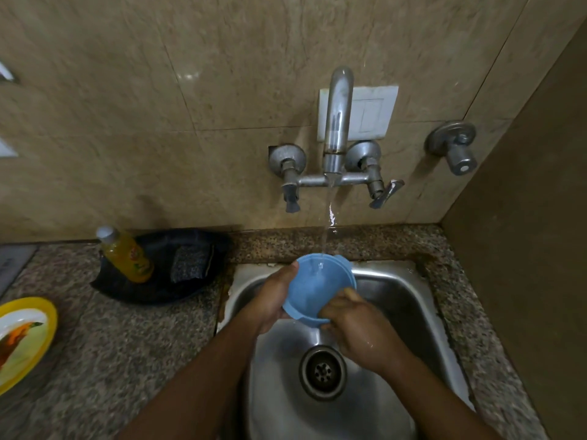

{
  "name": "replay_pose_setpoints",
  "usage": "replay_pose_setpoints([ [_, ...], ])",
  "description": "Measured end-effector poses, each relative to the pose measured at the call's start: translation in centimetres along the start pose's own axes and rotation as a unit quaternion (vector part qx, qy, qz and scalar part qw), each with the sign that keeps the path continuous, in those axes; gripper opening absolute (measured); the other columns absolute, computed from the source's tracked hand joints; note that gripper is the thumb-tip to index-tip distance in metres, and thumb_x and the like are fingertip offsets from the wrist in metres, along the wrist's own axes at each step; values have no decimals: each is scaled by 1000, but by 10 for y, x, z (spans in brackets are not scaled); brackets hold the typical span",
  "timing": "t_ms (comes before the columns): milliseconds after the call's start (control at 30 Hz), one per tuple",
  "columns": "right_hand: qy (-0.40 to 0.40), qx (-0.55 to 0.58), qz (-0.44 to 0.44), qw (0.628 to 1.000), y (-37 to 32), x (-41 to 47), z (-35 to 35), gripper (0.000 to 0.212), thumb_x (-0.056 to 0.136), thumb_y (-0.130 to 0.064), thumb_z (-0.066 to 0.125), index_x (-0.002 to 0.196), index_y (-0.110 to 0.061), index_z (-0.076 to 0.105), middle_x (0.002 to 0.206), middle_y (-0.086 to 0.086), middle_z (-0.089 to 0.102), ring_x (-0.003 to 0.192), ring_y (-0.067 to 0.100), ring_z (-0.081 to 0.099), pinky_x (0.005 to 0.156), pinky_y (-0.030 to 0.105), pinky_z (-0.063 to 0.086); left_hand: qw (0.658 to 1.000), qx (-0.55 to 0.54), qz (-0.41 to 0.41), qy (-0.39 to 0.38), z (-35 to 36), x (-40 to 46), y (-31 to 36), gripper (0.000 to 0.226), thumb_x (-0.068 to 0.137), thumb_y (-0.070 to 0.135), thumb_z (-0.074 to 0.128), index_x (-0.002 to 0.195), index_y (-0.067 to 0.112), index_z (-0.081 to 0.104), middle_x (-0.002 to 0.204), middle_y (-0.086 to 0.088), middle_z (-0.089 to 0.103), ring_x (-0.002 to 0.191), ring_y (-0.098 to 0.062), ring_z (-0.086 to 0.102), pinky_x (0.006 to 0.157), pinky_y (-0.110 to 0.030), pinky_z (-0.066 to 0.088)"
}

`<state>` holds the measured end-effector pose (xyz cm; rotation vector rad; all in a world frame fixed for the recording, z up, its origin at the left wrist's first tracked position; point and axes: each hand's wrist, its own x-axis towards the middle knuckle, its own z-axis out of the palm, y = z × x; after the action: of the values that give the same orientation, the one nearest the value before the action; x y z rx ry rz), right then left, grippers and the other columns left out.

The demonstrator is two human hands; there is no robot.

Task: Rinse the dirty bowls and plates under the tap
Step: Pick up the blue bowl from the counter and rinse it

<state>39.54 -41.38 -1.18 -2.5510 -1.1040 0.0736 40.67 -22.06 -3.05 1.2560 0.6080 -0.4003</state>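
Over the steel sink (397, 300), above its round drain (323, 372), the right hand (357, 331) is gripping the near rim of a blue plastic bowl (317, 289), fingers curled on it. The left hand (273, 296) is cupping its left wall. Water is streaming into it from the tap (337, 122). On the speckled granite desk (127, 344), a yellow plate (27, 341) is sitting at the left edge; farther back, a black tray (158, 290) is holding a yellow bottle (127, 254) and a scrub pad (190, 262).

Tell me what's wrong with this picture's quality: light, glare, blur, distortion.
Head view: dim, warm light overall; a glare spot on the wall tile left of the tap; wide-angle bending curves the counter edges; the yellow plate and frame edges look soft and smeared; the blue bowl held by the left hand and right hand is fairly sharp; the sink shows dull reflections.
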Motion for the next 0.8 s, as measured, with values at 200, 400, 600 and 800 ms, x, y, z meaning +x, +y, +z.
replay_pose_setpoints([
  [200,192,501,301,788,2,-2,0,57,83,-31,67,133,-37,40,125,-15,50,117,7,51,88,22,47,999,23,13,39,1,-3,-8,47,92,59,47,122,28,64,112,-6,73,103,-26,70,93,-55,53],
  [400,166,647,425,610,1,18,11,40,96,-13,42,132,-30,50,119,7,62,100,24,62,76,46,55,996,74,39,35,7,-12,3,50,97,60,38,114,23,67,105,-1,72,96,-15,68,79,-27,53],
  [600,153,652,447,594,-7,16,25,45,94,-8,39,136,-24,47,126,14,59,109,32,59,68,39,53,993,112,35,32,-3,-11,11,43,101,50,36,109,23,69,107,-3,73,90,-14,69,70,-26,51],
  [800,154,656,383,632,1,21,12,59,89,2,39,136,-32,45,120,4,60,106,25,59,86,52,55,986,169,-2,8,-13,-20,1,44,91,60,51,117,27,64,107,-5,71,92,-21,70,83,-40,57],
])
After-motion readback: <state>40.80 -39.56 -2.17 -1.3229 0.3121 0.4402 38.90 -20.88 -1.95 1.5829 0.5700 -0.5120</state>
